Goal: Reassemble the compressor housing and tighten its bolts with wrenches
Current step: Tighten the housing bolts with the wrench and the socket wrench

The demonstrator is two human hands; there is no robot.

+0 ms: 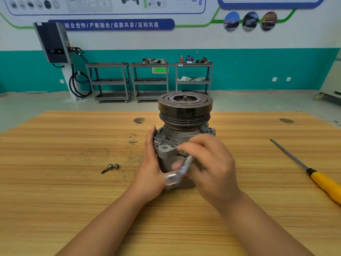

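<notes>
Compressor housing (pixel 169 143) stands upright mid-table (pixel 73 182), pulley on top, straight ahead of both hands. Left hand (pixel 153 163) cups its left side, bracing it. Right hand (pixel 208 163) grips a blurred wrench (pixel 180 172) slanting across the housing front, ring end low, with the flange bolts (pixel 212 130) just above.

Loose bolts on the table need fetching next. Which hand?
Left, probably. The left hand steadies the compressor on the side where the bolts lie; the right hand grips the wrench and would have to cross over.
</notes>
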